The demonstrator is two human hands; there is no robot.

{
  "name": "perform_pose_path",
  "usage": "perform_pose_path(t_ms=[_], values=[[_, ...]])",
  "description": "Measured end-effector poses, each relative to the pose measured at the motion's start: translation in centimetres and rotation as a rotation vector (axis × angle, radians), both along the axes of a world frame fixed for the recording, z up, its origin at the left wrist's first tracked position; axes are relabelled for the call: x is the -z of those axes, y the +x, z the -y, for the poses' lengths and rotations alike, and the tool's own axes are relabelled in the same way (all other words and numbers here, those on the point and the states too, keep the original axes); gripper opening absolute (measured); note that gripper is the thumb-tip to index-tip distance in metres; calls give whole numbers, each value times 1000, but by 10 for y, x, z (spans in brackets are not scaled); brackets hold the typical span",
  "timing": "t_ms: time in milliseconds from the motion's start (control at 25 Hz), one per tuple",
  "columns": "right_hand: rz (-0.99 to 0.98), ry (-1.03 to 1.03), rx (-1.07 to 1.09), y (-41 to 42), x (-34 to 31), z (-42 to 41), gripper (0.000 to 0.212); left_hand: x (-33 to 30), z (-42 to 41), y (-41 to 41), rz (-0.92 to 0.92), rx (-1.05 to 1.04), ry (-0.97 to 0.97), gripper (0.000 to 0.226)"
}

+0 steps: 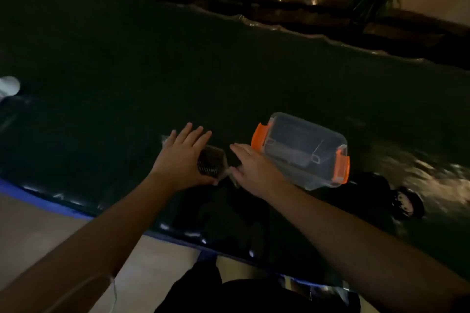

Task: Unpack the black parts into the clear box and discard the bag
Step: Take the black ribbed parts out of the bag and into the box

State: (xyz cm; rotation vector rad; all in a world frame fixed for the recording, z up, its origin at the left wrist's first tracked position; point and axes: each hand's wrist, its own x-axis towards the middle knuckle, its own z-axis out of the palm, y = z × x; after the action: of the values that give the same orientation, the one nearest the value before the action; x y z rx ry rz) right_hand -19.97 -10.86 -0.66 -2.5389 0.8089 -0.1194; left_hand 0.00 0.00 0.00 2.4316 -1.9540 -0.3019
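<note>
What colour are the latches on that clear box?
Orange. The latches sit at both ends of the clear box, seen in the head view.

glossy dark table cover [178, 71], see-through plastic box [302, 150] with orange plastic latches [259, 139], crinkly clear bag [223, 160]

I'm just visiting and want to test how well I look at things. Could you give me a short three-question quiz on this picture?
1. True or false: the clear box has orange latches.
2. Which hand lies on the bag of black parts? A) left hand B) right hand C) neither
3. Fill in: the clear box sits to the ___ of the bag.

Key: 1 true. 2 A; the left hand lies flat over the bag, while the right hand is at its edge beside the box. 3 right.
</note>
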Motion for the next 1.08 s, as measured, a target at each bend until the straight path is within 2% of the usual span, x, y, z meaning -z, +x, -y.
perform_pose_path(t_ms=[240, 440, 720, 800, 920, 1080], values=[[-209, 106, 75, 16, 40, -7, 56, 38, 5, 4, 74, 81, 100, 123], [-313, 134, 131, 30, 50, -7, 13, 53, 12, 13, 49, 126, 79, 103], [-186, 79, 209, 29, 33, -10, 6, 46, 11, 9, 3, 154, 40, 114], [-124, 102, 189, 26, 18, -13, 7, 36, 6, -3, -38, 138, -18, 102], [-37, 178, 156, 20, -9, -18, 7, 18, 0, -18, -83, 141, -127, 67], [74, 240, 89, 11, -47, -20, 7, -5, -16, -33, -97, 31, -305, 36]])
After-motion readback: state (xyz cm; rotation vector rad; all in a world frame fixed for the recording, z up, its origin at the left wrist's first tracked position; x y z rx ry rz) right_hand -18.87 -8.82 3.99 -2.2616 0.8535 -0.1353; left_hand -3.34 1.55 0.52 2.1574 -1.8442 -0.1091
